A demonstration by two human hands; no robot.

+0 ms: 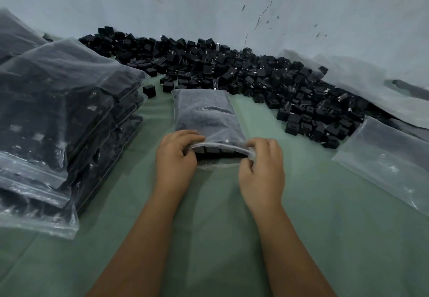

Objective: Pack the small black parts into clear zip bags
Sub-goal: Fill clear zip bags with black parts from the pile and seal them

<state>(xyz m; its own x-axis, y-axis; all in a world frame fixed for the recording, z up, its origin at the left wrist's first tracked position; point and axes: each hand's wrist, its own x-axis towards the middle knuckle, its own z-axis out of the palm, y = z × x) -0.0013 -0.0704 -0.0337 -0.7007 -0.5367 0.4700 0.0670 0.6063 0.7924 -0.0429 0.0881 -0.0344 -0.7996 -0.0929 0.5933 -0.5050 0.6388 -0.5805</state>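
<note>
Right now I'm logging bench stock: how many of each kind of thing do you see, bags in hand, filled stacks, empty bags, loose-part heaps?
Bag in the hands, mouth open: 1
Stack of filled bags: 1 (bags in it cannot be counted)
Empty bag lying flat: 1
Heap of loose black parts: 1 (parts too many to count)
Total: 4

Loose parts, heap across upper middle of frame: matte black, few silvery glints. Zip bag at centre: clear, hazy grey over black contents. Stacked bags at left: clear, black inside. Empty bags at right: milky clear. Bench: pale green. Wall: pale grey-blue, dark specks, thin crack.
</note>
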